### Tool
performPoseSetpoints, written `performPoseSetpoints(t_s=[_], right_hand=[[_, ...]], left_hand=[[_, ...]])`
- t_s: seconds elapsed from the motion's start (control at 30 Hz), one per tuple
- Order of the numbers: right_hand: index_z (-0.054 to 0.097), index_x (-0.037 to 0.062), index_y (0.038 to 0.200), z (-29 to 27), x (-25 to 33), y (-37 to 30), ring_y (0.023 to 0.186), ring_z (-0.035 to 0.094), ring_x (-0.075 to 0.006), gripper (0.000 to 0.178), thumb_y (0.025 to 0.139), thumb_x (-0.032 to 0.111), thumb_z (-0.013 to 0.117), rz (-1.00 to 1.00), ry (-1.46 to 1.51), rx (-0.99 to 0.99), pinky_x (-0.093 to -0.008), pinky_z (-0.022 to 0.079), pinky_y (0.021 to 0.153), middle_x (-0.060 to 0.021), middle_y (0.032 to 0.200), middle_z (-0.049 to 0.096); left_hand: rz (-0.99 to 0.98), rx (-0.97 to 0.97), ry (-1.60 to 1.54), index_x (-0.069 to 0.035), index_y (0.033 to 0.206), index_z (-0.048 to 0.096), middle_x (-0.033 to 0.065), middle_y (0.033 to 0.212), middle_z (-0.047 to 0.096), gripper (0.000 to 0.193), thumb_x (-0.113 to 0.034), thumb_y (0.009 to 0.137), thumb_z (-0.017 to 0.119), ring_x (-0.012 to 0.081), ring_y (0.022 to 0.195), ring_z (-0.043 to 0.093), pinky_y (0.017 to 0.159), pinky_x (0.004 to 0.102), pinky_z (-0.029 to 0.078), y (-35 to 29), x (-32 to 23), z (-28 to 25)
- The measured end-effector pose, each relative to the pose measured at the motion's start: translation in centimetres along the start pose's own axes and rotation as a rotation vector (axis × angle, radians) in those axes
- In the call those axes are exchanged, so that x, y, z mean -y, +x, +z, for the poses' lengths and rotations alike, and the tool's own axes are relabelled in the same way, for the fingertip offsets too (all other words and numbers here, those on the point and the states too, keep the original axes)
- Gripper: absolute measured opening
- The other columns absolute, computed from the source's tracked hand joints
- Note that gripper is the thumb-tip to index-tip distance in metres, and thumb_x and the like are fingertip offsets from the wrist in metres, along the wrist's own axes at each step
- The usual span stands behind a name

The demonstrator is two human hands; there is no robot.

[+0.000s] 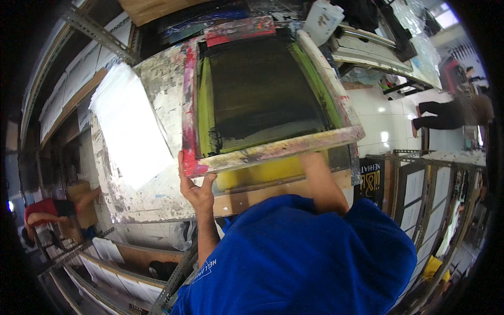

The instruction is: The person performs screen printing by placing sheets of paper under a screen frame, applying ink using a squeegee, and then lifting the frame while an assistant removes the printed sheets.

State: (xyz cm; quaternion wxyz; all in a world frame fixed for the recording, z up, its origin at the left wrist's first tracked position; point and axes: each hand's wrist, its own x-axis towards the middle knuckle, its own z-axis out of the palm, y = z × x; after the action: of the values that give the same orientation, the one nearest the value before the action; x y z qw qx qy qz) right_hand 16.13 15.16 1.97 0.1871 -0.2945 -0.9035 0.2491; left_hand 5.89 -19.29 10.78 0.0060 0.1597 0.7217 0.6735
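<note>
A screen printing frame [273, 148] with a dark, ink-stained mesh and yellow-green bands along its sides is tilted up at its near edge. My left hand [197, 192] is closed round its near left corner, thumb on the near side and fingers along the left bar. My right forearm [326, 186] reaches under the near bar, where the frame hides my right hand's fingers. Beneath the frame shows a yellow surface [247, 177], slightly blurred. A fanned stack of white sheets [131, 126] lies left of the frame on the paint-spotted table [163, 86].
Metal racks with boards [68, 92] stand on the left, and more racks [428, 205] on the right. At the far right corner is a white container [322, 21]. One person [50, 212] is at the far left, another [446, 113] at the right.
</note>
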Motion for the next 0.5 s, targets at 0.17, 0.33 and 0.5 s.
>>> performPoseSetpoints(t_s=[0.17, 0.33, 0.5], right_hand=[[0.064, 0.0131, 0.111, -5.9, -12.3, 1.3, 0.096, 0.060, -0.0345, 0.034, 0.093, 0.041, 0.059, 0.270, 0.205, -0.388, -0.0489, 0.048, 0.076, -0.0134, 0.104, 0.063], [0.064, 0.0149, 0.112, -6.5, -15.5, 1.5, 0.096, 0.058, -0.0336, 0.033, 0.091, 0.040, 0.061, 0.071, -0.461, -0.486, -0.0490, 0.047, 0.076, -0.0116, 0.104, 0.062], [0.054, 0.0179, 0.136, -6.4, -14.9, 3.7, 0.115, 0.052, -0.0322, 0.048, 0.092, 0.036, 0.061, 0.251, -0.809, -0.440, -0.0524, 0.035, 0.097, -0.0126, 0.118, 0.057]], left_hand=[[0.046, -0.020, 0.000, 0.006, 0.152, 0.040, 0.0174, 0.143, 0.056, 0.093, -0.018, 0.076, 0.089, 0.0233, 0.125, 0.056, 0.110, 0.0370, 0.042, 0.9, -2.0, 0.4], [0.045, -0.022, -0.027, 0.005, 0.151, 0.041, 0.0172, 0.142, 0.057, 0.091, -0.021, 0.078, 0.089, 0.0235, 0.125, 0.056, 0.111, 0.0373, 0.040, 1.7, -3.0, 1.1], [0.063, -0.015, 0.020, 0.003, 0.152, 0.041, 0.0152, 0.141, 0.058, 0.091, -0.020, 0.078, 0.089, 0.0203, 0.123, 0.056, 0.110, 0.0354, 0.040, 0.7, -0.7, 0.8]])
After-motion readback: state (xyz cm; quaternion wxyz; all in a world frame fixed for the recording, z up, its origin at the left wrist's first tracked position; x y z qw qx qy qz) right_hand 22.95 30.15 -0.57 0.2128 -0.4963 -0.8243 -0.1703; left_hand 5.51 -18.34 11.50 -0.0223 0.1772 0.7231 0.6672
